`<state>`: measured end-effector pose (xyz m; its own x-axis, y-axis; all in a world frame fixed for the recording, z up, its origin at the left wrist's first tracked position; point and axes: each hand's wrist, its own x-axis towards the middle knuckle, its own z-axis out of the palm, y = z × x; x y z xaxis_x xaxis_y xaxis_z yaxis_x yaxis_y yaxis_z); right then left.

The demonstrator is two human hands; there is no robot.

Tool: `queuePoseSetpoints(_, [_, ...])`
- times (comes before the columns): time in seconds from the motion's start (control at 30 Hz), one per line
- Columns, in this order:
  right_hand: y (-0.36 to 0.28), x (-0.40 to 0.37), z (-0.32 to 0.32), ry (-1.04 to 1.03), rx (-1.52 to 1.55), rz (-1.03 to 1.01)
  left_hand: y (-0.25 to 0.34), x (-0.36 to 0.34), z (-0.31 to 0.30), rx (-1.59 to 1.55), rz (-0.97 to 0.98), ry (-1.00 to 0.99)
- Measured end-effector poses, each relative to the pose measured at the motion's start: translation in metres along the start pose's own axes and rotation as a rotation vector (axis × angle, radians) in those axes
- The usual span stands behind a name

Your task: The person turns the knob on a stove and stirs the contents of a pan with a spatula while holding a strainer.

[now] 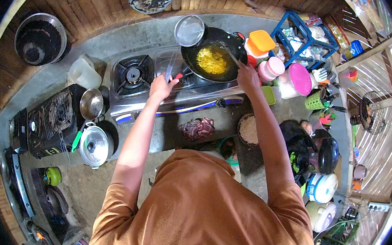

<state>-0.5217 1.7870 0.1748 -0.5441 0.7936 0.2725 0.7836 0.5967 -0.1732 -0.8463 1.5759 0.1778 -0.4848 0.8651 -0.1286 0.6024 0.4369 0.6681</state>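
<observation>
A black wok (215, 54) with yellow food (211, 61) in oil sits on the right burner of a steel gas stove (162, 84). My left hand (161, 88) is closed around the handle of a round mesh strainer (189, 30), whose basket is at the wok's upper left rim. The wok's red-tipped handle (178, 77) is close beside that hand. To the right, my right hand (249, 78) grips a thin utensil (232, 57) that reaches over the wok's right side; its far end is hard to make out.
The left burner (133, 74) holds no pot. A crumpled cloth (198, 128) and a bowl of pale grains (249, 128) lie in front of the stove. Plastic containers (260, 42) stand right of the wok; a lidded pot (95, 146) is at the left.
</observation>
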Motion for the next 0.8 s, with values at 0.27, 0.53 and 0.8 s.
queuePoseSetpoints(0.27, [-0.086,-0.046,-0.07,-0.162,0.099,-0.013,0.007,-0.004,-0.004,0.02,-0.024,0.008])
queuePoseSetpoints(0.53, [-0.079,-0.108,-0.159,-0.165,0.122,0.04,0.005,-0.003,-0.002,-0.024,-0.031,-0.012])
queuePoseSetpoints(0.8, [-0.061,-0.12,-0.159,-0.227,-0.043,0.032,0.003,-0.001,0.003,-0.022,-0.029,-0.002])
